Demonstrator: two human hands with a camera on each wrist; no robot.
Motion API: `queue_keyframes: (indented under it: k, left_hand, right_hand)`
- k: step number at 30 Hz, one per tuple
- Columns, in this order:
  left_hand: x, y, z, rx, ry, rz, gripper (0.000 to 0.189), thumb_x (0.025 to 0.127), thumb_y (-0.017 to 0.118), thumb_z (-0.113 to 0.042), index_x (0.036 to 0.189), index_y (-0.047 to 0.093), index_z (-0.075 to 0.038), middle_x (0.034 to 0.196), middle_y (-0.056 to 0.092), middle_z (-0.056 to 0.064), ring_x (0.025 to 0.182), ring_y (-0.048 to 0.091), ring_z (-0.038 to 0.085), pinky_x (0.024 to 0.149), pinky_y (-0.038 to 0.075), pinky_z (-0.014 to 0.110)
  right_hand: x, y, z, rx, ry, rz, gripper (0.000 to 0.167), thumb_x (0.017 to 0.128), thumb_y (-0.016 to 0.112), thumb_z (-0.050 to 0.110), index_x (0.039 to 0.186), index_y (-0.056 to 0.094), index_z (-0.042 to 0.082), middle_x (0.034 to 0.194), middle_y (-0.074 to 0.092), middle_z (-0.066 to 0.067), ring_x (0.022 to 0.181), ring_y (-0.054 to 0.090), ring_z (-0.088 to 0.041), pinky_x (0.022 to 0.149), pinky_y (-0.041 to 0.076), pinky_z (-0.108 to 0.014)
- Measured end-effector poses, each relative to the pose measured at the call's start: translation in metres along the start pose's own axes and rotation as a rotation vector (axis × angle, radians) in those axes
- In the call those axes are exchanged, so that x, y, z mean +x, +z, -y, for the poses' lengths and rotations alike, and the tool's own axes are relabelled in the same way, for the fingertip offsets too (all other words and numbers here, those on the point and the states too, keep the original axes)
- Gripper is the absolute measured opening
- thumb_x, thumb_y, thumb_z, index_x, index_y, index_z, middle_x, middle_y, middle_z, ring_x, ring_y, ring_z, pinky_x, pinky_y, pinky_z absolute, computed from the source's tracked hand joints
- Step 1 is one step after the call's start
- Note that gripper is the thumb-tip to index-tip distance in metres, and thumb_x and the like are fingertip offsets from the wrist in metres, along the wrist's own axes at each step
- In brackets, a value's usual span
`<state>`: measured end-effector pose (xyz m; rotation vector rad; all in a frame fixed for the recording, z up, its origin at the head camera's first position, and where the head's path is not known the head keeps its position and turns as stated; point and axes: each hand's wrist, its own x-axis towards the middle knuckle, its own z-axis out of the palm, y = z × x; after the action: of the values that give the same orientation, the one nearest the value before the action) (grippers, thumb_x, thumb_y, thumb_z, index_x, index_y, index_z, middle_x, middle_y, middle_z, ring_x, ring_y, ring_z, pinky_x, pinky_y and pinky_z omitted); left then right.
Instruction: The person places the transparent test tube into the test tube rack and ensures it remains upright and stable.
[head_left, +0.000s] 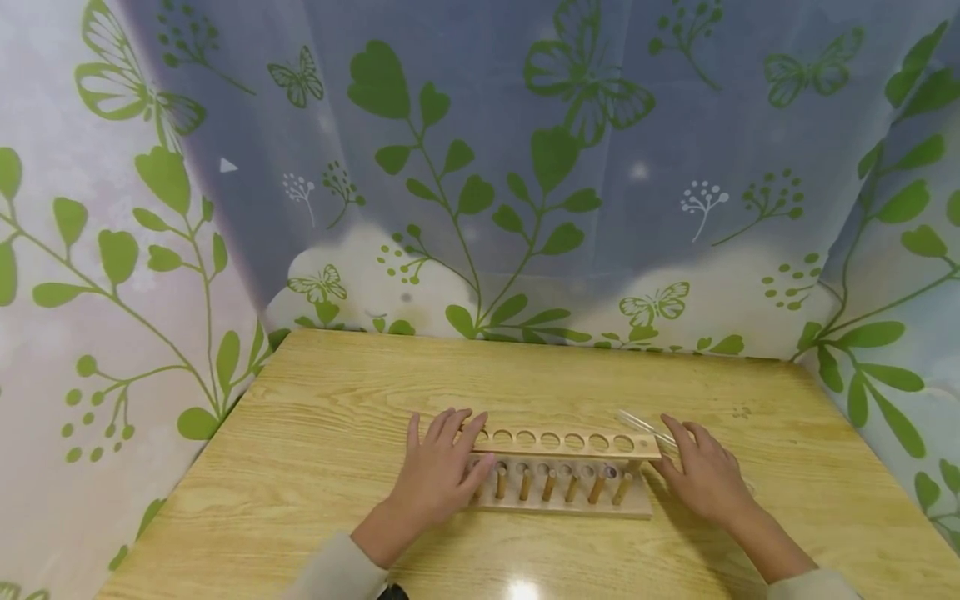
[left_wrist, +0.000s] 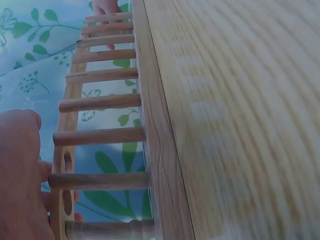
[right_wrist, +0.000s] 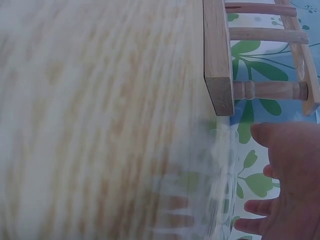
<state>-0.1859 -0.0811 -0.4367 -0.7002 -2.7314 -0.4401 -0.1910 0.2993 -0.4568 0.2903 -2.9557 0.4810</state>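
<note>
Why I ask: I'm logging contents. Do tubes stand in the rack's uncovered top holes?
No, the wooden rack shows them all empty.

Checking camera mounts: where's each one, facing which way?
Head: worn on the head, looks forward and down at the wooden rack; left hand, right hand and sleeves show.
Left wrist: worn there, looks along the rack; left hand near, right hand far.
Right wrist: worn there, looks at the rack's end; only right hand shows.
Both wrist views share the rack and tabletop.

Curtained booth, kind of room unclear: leaf-and-butterfly cloth (head_left: pixel 480 150) round three sides of wood-grain table (head_left: pixel 337 383).
</note>
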Motion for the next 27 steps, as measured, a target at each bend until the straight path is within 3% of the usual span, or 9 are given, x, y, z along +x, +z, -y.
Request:
queue_keyframes:
  k: [8, 20, 27]
  left_hand:
    - [0.001, 0.002, -0.001, 0.004, 0.007, -0.024, 0.056, 0.100, 0.044, -0.048, 0.144, 0.044, -0.014, 0.138, 0.049, 0.011, 0.132, 0.042, 0.032, 0.108, 0.016, 0.069]
    - [0.002, 0.001, 0.003, 0.079, 0.007, 0.027, 0.055, 0.104, 0.038, -0.041, 0.141, 0.045, -0.002, 0.137, 0.053, 0.015, 0.130, 0.045, 0.033, 0.111, 0.028, 0.054]
    - [0.002, 0.002, 0.004, 0.109, 0.022, -0.005, 0.048, 0.103, 0.043, -0.038, 0.133, 0.051, -0.002, 0.128, 0.056, 0.015, 0.122, 0.051, 0.031, 0.107, 0.034, 0.051]
  right_hand:
    - [0.003, 0.000, -0.002, -0.010, 0.003, -0.003, 0.066, 0.094, 0.063, 0.034, 0.145, 0.036, 0.000, 0.131, 0.043, -0.037, 0.113, 0.046, -0.058, 0.081, 0.037, -0.073]
    - [0.003, 0.003, -0.010, -0.062, 0.000, -0.033, 0.065, 0.089, 0.069, 0.026, 0.141, 0.041, -0.003, 0.125, 0.049, -0.036, 0.106, 0.052, -0.056, 0.077, 0.042, -0.070]
    - [0.005, 0.005, -0.014, -0.091, -0.001, -0.039, 0.064, 0.088, 0.070, 0.023, 0.139, 0.041, -0.004, 0.122, 0.050, -0.038, 0.101, 0.053, -0.056, 0.073, 0.044, -0.068]
